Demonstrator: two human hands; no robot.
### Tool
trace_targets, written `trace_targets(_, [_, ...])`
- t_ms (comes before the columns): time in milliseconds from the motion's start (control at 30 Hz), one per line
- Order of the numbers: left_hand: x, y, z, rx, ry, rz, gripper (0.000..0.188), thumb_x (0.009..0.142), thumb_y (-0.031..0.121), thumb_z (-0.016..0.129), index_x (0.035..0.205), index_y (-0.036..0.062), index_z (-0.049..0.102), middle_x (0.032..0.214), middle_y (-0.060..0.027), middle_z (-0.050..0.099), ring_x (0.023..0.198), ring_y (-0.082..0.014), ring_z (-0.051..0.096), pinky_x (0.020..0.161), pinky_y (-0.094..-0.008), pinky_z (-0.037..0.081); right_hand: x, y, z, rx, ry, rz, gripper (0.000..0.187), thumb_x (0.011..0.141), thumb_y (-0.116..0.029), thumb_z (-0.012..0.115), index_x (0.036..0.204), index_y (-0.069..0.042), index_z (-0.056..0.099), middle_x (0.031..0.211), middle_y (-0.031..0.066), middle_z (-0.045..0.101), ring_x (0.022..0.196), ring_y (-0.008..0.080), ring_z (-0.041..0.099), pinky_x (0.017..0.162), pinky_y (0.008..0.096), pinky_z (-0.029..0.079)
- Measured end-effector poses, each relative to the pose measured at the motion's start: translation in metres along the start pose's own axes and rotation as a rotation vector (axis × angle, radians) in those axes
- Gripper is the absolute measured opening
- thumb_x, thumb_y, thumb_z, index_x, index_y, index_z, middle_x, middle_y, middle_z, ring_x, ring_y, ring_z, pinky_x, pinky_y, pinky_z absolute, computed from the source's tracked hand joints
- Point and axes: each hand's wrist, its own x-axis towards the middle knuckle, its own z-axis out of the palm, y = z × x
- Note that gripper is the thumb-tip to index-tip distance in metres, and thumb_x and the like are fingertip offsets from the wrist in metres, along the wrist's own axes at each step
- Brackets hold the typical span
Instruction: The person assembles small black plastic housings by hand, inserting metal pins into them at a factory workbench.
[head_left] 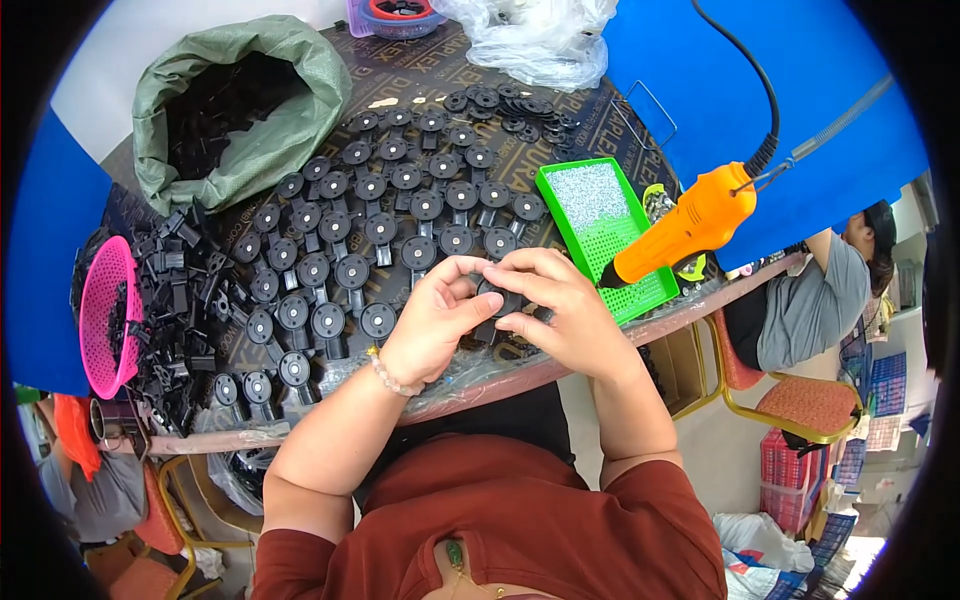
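Close to the table's front edge, my left hand [436,318] and my right hand [568,312] meet around a black round plastic part [509,299]. Left thumb and fingers pinch it from one side, while the right fingers curl over its top and far side. Much of the part is hidden by the fingers. Beyond and left of my hands stand rows of similar black round-headed plastic parts [380,228], each with a small light-coloured centre. An orange electric screwdriver [692,230] hangs to the right of my right hand, its tip over a green tray [558,213] of small silvery pieces.
A green woven sack [160,180] of black pieces stands far left, beside a heap of black plastic parts [178,290] and a pink basket [95,320]. Black discs [515,105] and clear plastic bags [540,45] lie at the back. Another person [815,305] sits at right.
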Motion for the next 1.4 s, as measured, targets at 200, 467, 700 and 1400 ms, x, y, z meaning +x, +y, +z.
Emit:
trace_targets(200, [0.001, 0.0, -0.005, -0.002, 0.05, 0.062, 0.035, 0.094, -0.003, 0.067, 0.126, 0.0012, 0.056, 0.106, -0.0059, 0.065, 0.093, -0.0086, 0.066, 0.083, -0.0227, 0.056, 0.008, -0.004, 0.014, -0.1, 0.11, -0.057, 0.055, 0.076, -0.007, 0.08, 0.129, -0.007, 0.067, 0.12, 0.0117, 0.064, 0.11, 0.0326, 0.059, 0.096, 0.0415, 0.049])
trace_targets(467, [0.005, 0.001, -0.01, -0.126, 0.101, 0.048, 0.034, 0.098, 0.008, 0.062, 0.131, 0.0066, 0.06, 0.085, 0.0084, 0.059, 0.071, 0.0012, 0.047, 0.061, -0.0162, 0.036, 0.016, -0.002, 0.006, -0.082, 0.059, -0.06, 0.055, 0.078, -0.007, 0.079, 0.131, -0.006, 0.064, 0.126, 0.0128, 0.066, 0.114, 0.0344, 0.059, 0.099, 0.0439, 0.048])
trace_targets(700, [0.004, 0.003, -0.008, -0.134, 0.038, 0.057, 0.036, 0.101, 0.011, 0.055, 0.136, 0.002, 0.055, 0.12, -0.0091, 0.068, 0.109, -0.0175, 0.066, 0.095, -0.0347, 0.055, 0.015, 0.007, 0.007, -0.028, 0.092, -0.032, 0.055, 0.078, -0.007, 0.078, 0.132, -0.005, 0.064, 0.126, 0.0136, 0.065, 0.113, 0.0351, 0.06, 0.098, 0.0432, 0.048])
trace_targets(1400, [0.001, 0.003, 0.0, 0.356, 0.156, 0.448, 0.059, 0.101, 0.012, 0.057, 0.154, 0.004, 0.032, 0.158, -0.0178, 0.038, 0.149, -0.0293, 0.034, 0.122, -0.0436, 0.026, 0.117, 0.108, -0.008, -0.687, 0.419, 0.275, 0.042, 0.071, -0.002, 0.073, 0.112, -0.001, 0.068, 0.113, 0.0167, 0.065, 0.111, 0.0379, 0.058, 0.098, 0.0448, 0.048])
